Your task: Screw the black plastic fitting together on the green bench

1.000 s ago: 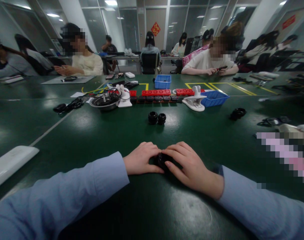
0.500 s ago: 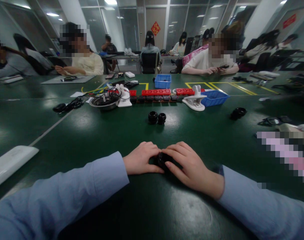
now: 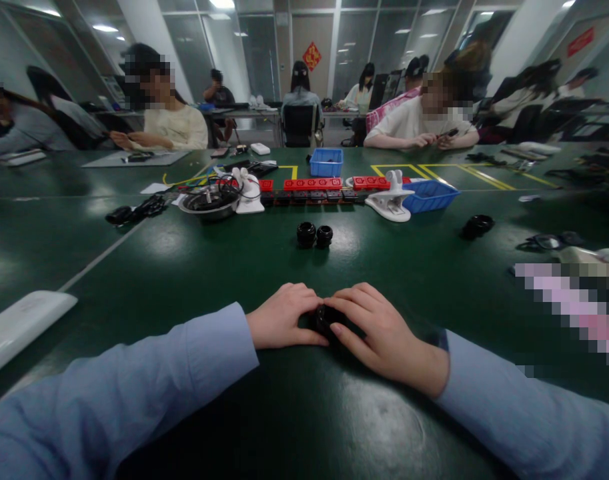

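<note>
On the green table (image 3: 264, 400) before me, a shiny black round fitting (image 3: 323, 319) lies between my two hands, mostly covered by fingers. My left hand (image 3: 289, 317) is closed around its left side, thumb below and fingers above. From the right, my right hand (image 3: 374, 327) curls over it with the thumb in front. Farther forward stand two similar pieces side by side, a larger black fitting (image 3: 306, 235) and a smaller black fitting (image 3: 325, 237), both with open round tops.
Red and black strips (image 3: 313, 184) cross the table between two white clips (image 3: 391, 200). A metal bowl (image 3: 209, 212) of small parts is at left, blue bins (image 3: 431, 197) behind. A black piece (image 3: 477, 226) lies right, a white case (image 3: 24, 327) left. Co-workers sit opposite.
My hands and the black fitting look almost unmoved. The person across at left has shifted the head slightly.
</note>
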Motion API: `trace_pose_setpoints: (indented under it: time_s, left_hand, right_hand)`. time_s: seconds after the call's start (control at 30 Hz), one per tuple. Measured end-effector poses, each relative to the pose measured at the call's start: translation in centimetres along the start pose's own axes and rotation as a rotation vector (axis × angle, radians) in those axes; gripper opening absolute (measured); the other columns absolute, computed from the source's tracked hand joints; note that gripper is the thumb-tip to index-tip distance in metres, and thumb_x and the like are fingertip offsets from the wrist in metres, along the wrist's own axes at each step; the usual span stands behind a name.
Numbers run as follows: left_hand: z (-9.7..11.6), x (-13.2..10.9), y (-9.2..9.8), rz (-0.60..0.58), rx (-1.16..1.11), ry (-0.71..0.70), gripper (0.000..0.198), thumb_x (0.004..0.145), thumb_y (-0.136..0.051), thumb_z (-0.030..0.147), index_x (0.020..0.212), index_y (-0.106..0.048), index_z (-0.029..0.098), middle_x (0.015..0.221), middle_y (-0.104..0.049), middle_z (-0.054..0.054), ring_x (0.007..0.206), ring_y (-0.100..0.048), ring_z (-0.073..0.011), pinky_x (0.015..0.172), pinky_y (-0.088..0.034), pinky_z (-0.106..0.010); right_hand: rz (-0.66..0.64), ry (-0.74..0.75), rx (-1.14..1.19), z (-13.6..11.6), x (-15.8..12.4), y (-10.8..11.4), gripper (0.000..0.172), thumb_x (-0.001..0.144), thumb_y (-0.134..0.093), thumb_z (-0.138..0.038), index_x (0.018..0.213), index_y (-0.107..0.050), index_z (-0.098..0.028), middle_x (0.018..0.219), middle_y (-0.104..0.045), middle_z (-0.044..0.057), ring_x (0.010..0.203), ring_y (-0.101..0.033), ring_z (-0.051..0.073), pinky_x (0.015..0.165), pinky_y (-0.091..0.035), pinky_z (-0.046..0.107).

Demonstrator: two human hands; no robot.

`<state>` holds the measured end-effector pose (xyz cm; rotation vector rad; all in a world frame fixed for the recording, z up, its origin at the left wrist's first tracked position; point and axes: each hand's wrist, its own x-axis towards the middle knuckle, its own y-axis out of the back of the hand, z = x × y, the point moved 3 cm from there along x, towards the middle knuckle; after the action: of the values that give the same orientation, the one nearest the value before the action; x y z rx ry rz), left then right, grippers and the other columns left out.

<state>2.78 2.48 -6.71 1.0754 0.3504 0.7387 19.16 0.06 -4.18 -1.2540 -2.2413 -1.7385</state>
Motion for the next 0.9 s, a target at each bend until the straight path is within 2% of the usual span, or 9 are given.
trace_pose_setpoints:
  time_s: [0.9]
  left_hand:
    - [-0.05,0.02,0.0,0.0,-0.002,0.004,0.04,0.072,-0.068,0.052,0.089,-0.058,0.017,0.086,-0.057,-0.001,0.084,-0.05,-0.0182,0.073,-0.034,-0.029]
  right_hand:
    - [-0.003,0.008,-0.009,0.08,0.06,-0.02,0.027,0.091,-0.045,-0.025,0.111,-0.056,-0.012,0.102,-0.058,0.011,0.09,-0.049,0.022,0.079,-0.045,0.04]
